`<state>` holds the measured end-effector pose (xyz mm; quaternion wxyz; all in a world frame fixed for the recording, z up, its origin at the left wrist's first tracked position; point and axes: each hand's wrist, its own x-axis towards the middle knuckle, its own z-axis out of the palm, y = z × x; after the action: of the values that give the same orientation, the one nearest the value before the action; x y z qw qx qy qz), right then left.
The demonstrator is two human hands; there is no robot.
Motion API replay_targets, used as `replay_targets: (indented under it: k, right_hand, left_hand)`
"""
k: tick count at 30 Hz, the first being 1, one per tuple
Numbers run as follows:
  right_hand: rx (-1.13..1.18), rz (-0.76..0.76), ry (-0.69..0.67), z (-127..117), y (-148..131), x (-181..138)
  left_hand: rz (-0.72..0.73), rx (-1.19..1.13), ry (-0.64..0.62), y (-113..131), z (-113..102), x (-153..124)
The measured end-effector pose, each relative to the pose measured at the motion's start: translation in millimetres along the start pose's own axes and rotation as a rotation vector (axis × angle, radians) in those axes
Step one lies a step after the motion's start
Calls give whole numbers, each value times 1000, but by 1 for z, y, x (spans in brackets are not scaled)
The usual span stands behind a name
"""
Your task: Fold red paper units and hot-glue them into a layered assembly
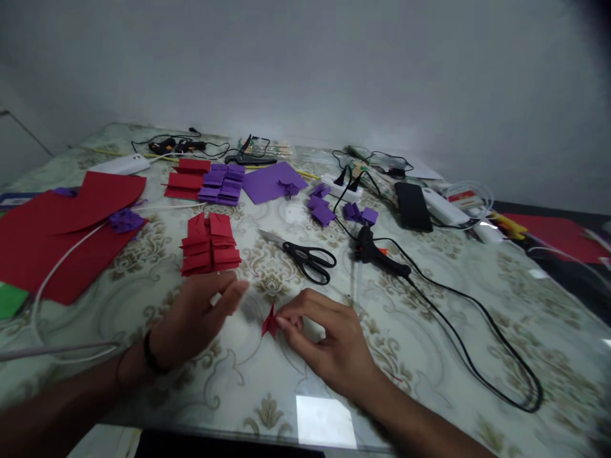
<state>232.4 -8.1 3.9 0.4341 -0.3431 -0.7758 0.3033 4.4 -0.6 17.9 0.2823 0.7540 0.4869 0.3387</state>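
Between the thumb and fingertips of my right hand [329,337] is a small pointed piece of folded red paper [270,322], held just above or against the table. My left hand [200,318] hovers at the near side of a group of folded red paper strips [210,245]. Its thumb and forefinger are apart, and I see nothing between them; the other fingers are partly hidden. Black-handled scissors [310,261] lie past my right hand, blades pointing left. A black glue gun [382,254] rests to their right, its cord looping toward the table's near side.
Red paper sheets [62,242] and a white cable lie at left. Farther back are folded purple strips [223,184], a purple sheet [272,181] and a white power strip [341,189] with black plugs. A black phone [413,207] lies right of it. A wall closes the back.
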Motion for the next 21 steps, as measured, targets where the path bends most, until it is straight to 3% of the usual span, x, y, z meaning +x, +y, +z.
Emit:
replay_targets:
  k: [6,21]
  right_hand:
    - [2,11,16,4,-1,-1]
    - [58,-7,1,6,-1,-1]
  left_hand:
    - [168,165,-90,5,22,-11]
    - [153,142,-85,5,23,-14]
